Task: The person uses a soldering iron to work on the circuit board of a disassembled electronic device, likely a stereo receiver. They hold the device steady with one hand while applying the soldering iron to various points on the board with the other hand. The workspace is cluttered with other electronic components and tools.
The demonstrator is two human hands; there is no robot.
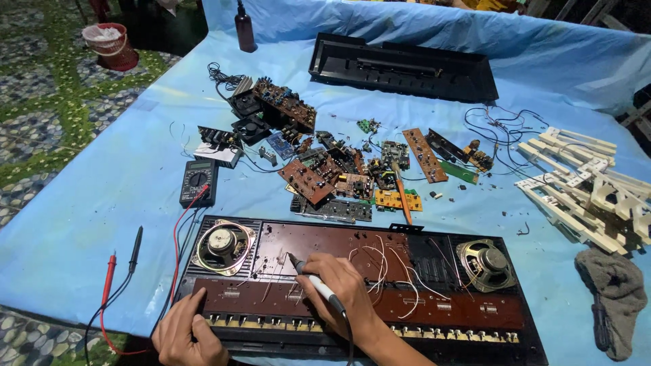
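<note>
Hands are seen at the near edge of an opened black keyboard chassis point(475, 339) with brown circuit boards inside, which is laid on a light blue plastic sheet point(102, 203) covering the table. The right hand point(342, 288) is closed around a soldering iron with a white grip point(315, 281), held like a pen, and its dark tip is placed on the upper brown board just right of the left round speaker point(224, 245). The left hand point(186, 332) is rested with loosely bent fingers on the front left corner of the chassis, and nothing is gripped by it. Thin white wires point(383, 261) are spread over the boards just beside the right hand, and a second round speaker point(485, 263) is fixed at the right end. Behind the chassis a heap of loose brown and green circuit boards point(325, 169) is piled. A black digital multimeter point(198, 181) is placed to the left, and its red and black probes point(119, 271) are laid near the table edge. White plastic key frames point(583, 183) and a grey cloth point(614, 285) are found on the right, well apart from the hands. A long black plastic cover point(403, 68) and a dark brown bottle point(245, 28) are set at the far side.
</note>
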